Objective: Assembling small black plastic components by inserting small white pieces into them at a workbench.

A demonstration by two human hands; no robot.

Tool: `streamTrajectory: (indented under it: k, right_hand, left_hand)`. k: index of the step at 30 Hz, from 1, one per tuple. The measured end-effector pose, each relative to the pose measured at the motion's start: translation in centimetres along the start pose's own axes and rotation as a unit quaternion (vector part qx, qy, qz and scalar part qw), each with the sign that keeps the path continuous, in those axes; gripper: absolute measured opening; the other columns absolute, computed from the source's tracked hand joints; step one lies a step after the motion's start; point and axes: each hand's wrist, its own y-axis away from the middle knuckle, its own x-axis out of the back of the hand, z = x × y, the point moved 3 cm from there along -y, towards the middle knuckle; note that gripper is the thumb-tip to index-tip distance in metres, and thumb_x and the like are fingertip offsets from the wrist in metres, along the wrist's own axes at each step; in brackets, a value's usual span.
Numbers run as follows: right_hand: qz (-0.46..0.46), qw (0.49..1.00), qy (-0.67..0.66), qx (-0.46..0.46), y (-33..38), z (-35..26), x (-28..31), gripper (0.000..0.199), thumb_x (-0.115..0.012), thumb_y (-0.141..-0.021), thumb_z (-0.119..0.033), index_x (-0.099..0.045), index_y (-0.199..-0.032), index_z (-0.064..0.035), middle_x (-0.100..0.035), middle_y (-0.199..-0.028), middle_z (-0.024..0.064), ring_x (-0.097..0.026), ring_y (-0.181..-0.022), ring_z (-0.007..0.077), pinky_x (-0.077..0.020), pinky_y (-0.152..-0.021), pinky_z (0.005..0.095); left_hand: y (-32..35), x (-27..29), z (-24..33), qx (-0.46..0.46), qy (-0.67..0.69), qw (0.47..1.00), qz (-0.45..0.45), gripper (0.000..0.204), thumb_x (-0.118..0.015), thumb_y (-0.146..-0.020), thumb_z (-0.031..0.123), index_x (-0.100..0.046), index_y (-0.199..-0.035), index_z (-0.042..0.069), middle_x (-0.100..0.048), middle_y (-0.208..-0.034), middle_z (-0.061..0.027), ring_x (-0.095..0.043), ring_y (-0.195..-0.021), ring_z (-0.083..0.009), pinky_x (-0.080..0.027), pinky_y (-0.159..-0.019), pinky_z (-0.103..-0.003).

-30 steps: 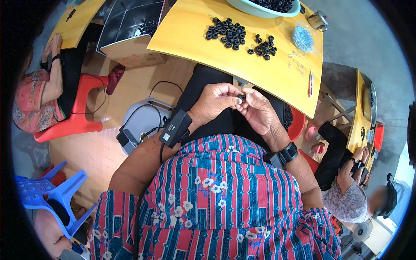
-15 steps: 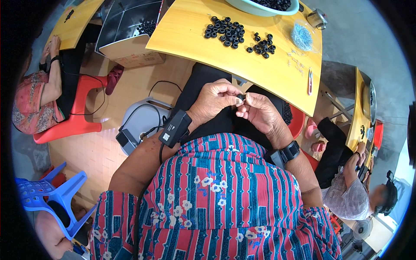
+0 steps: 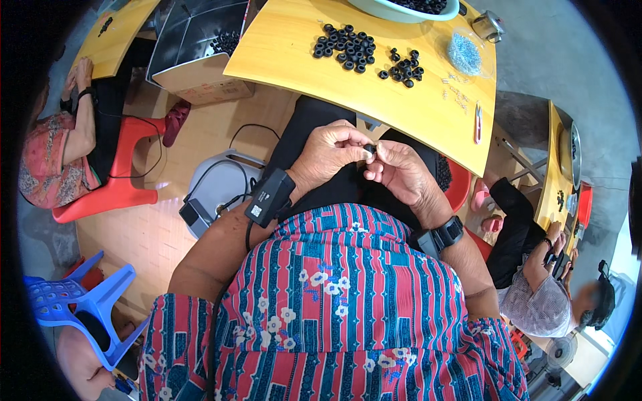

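Observation:
Over my lap, just off the table's near edge, my left hand pinches a small round black part between thumb and fingertips. My right hand meets it from the other side, its thumb and forefinger pressed together at the part. Whatever tiny thing those right fingertips may hold is too small to make out. On the yellow table ahead lie a larger group of black ring-shaped parts and a smaller group of black parts to its right.
Tiny clear pieces, red-handled snips and a clear dish of bluish bits lie at the table's right. A pale basin stands at the back. A red tub sits below the table; co-workers sit at both sides.
Both hands stay nearly in place, with only slight finger movement around the black part. The co-worker at the right has shifted their hands a little.

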Motion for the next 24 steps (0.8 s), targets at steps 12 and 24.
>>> streamTrajectory:
  k: [12, 24]
  right_hand:
    - [0.075, 0.938, 0.322, 0.108, 0.5, -1.3, -1.3, 0.018, -0.050, -0.091, -0.005, -0.057, -0.107, 0.0000, -0.060, -0.086, 0.0047, -0.058, -0.078, 0.0119, -0.0488, -0.072, 0.0249]
    - [0.102, 0.839, 0.492, 0.210, 0.5, -1.3, -1.5, 0.021, -0.053, -0.084, 0.000, -0.056, -0.104, 0.0003, -0.061, -0.088, 0.0136, -0.062, -0.082, 0.0230, -0.0488, -0.078, 0.0322]
  left_hand:
    - [0.1, -1.2, 0.4, 0.060, 0.093, 0.990, -0.089, 0.046, -0.061, -0.087, 0.003, -0.046, -0.130, -0.005, -0.058, -0.111, -0.0062, -0.056, -0.099, -0.0100, -0.048, -0.087, -0.024]
    - [0.4, -1.3, 1.2, 0.071, 0.037, 0.994, -0.080, 0.045, -0.058, -0.091, 0.010, -0.045, -0.131, -0.005, -0.058, -0.114, -0.0077, -0.055, -0.102, -0.0111, -0.046, -0.089, -0.024]
